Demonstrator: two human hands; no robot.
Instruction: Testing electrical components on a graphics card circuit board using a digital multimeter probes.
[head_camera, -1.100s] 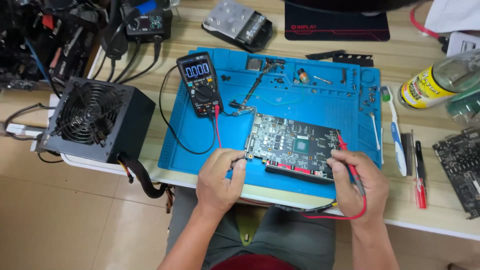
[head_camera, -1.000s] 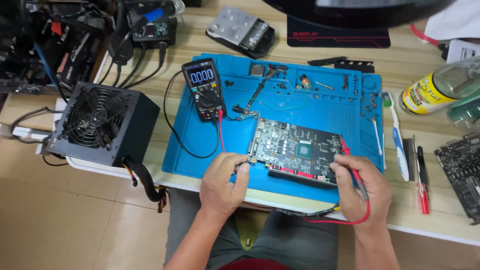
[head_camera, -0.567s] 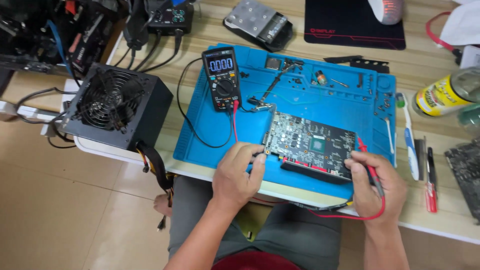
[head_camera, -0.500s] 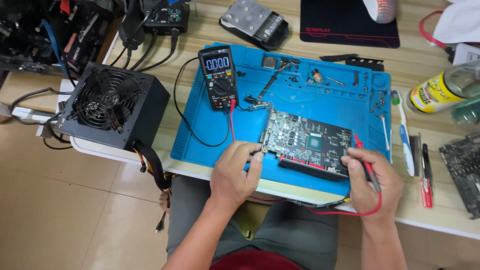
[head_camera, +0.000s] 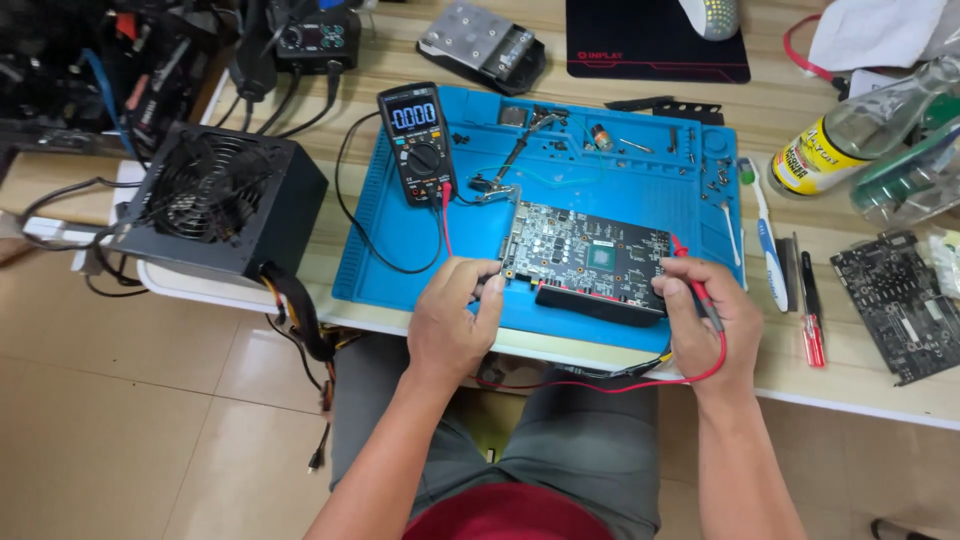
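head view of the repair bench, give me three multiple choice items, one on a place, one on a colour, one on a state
1. Where does the multimeter lie?
A. on the blue mat's far left part
B. on the floor
C. on top of the power supply

2. What colour is the lead at the right hand?
A. green
B. red
C. white

3. How is the circuit board handled?
A. lying untouched
B. lifted clear above the mat
C. left hand at its left edge, right hand at its right edge

Answers: 1 A, the meter sits on the mat beside the black power supply. 2 B, the red lead loops under that hand. 3 C, a hand meets each end.
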